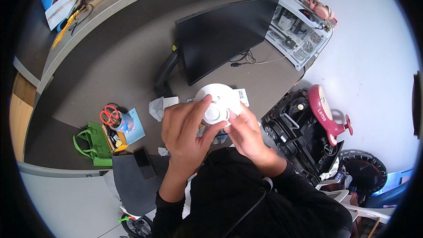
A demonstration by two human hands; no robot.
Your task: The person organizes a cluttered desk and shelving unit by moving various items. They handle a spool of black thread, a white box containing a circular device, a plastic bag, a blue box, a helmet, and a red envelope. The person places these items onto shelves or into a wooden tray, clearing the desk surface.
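Both of my hands hold a round white plastic device (pixel 216 104) up in front of my chest, above the desk's front edge. My left hand (pixel 188 129) grips it from the left, its index fingertip on the face and its thumb at the lower rim. From the right, my right hand (pixel 246 132) pinches the lower right rim, with the thumb on the face. The face shows a raised ring and a small round detail above it. Behind the device, a small white box (pixel 171 101) and crumpled white paper (pixel 156 109) lie on the desk, partly hidden by my hands.
A monitor (pixel 228 36) on a black arm (pixel 166 69) and a white computer case (pixel 299 33) stand behind. Left are a green bag (pixel 99 145), a pen cup (pixel 124 124) with red scissors (pixel 109 115), and a phone (pixel 144 163). Right of the desk is a pink ride-on toy (pixel 322 112).
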